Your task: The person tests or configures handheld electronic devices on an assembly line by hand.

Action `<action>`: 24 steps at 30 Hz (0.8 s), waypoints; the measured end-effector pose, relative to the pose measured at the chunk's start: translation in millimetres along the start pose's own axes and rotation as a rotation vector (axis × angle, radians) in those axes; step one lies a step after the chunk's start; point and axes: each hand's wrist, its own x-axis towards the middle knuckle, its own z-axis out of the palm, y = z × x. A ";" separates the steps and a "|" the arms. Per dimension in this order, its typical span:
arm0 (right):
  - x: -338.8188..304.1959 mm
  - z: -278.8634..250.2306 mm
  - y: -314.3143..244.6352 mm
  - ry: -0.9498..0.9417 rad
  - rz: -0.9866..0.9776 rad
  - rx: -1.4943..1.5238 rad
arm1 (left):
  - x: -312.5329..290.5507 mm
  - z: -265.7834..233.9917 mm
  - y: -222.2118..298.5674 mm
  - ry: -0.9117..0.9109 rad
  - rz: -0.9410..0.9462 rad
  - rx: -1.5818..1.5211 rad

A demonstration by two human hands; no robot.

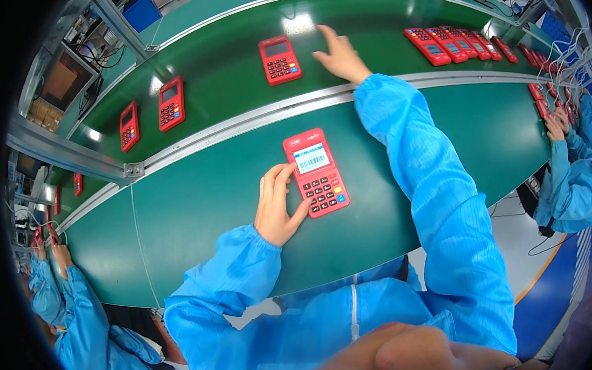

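A red card payment terminal lies face up on the green worktable in front of me, its screen lit with a barcode and its keypad toward me. My left hand grips it by the left edge, the fingertips beside the screen and the thumb by the keypad. Beyond the metal rail, my right hand is stretched over the green conveyor belt with its fingers apart and nothing in them. Just left of that hand, another red payment terminal with a dark screen sits on the belt, not touched.
Two more terminals stand farther left on the belt. At the right is a row of several red terminals. The metal rail divides belt from worktable. Co-workers in blue sleeves handle terminals at the right and left.
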 end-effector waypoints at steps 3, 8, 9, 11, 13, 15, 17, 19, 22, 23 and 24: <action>-6.5 -58.7 41.7 0.267 0.052 -0.516 | -2.7 0.7 5.1 0.002 -0.037 0.018; -17.4 -130.6 120.6 0.283 0.507 -0.946 | -2.8 0.4 5.9 -0.015 -0.072 0.015; -16.0 -134.3 126.8 0.209 0.582 -0.886 | -3.9 -0.4 5.1 -0.012 -0.085 0.016; -9.7 -142.7 130.5 0.044 0.610 -0.846 | -3.5 -1.2 4.7 0.014 -0.082 0.012; -3.1 -151.4 138.3 -0.061 0.485 -0.778 | 1.1 -0.2 4.2 0.036 -0.077 -0.019; -0.8 -168.7 161.9 -0.075 0.382 -0.648 | 5.6 -0.9 0.4 0.022 -0.070 -0.078; -6.3 -175.7 175.8 -0.090 0.166 -0.328 | 7.7 -1.1 -5.8 0.023 -0.005 -0.120; -28.1 -171.5 83.7 -0.308 0.223 -0.058 | -2.8 -7.1 -5.7 0.010 -0.042 -0.077; -91.1 -181.0 2.3 -0.511 -0.135 0.146 | -1.4 -7.1 2.4 -0.049 -0.090 -0.058; -105.4 -177.3 -15.8 -0.625 -0.253 0.073 | -4.3 -8.3 4.5 -0.056 -0.083 -0.006; -124.7 -178.9 -27.7 -0.659 -0.392 -0.030 | -1.7 -6.7 4.2 -0.082 -0.055 0.032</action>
